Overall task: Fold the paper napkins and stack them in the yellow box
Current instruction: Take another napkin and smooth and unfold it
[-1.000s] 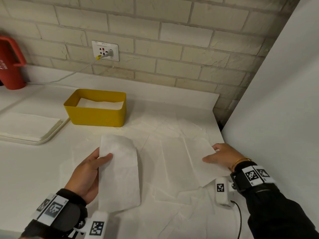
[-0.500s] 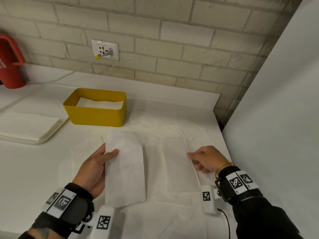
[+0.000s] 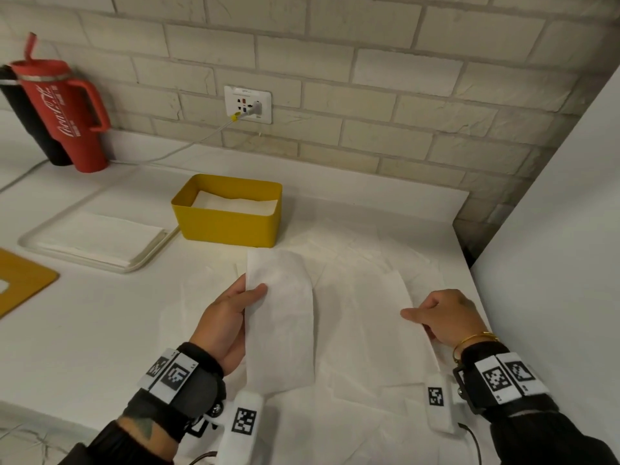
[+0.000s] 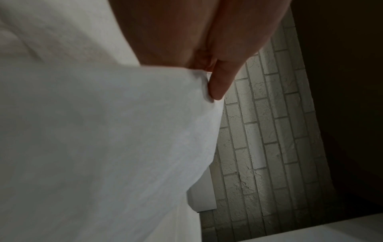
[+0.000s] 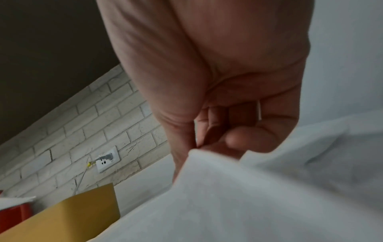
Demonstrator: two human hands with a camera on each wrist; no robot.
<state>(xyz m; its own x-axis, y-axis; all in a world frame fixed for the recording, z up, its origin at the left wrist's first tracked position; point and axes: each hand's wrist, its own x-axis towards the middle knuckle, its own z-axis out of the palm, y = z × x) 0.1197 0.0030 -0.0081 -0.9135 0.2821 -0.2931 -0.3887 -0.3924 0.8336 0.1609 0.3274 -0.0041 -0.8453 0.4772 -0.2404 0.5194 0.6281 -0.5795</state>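
Between my two hands, on the white counter (image 3: 84, 337), the work is shifting from one napkin to the next. My left hand (image 3: 225, 325) is holding the folded napkin (image 3: 280, 317) by its left long edge, thumb on top and fingers underneath, and over the last second it has been carrying that strip up and forward, so its far end is now reaching close to the yellow box (image 3: 228, 226). From the left wrist view I am seeing the thumb (image 4: 222, 81) pressing into the paper, so the pinch is firm.

My right hand (image 3: 443, 317) has been drawing back from the far right edge of the loose sheets toward the middle, bringing paper over with it. It is now pinching the right edge of a second napkin (image 3: 365, 327) that is lying as a narrow folded panel on the spread sheets; the right wrist view is showing fingertips (image 5: 246, 139) curled around a raised paper edge.

I am judging that one napkin is ready for stacking on the folded ones (image 3: 235, 204) already lying in the box, while the second is partway folded. Both are thin, so I am expecting them to flop if moved quickly.
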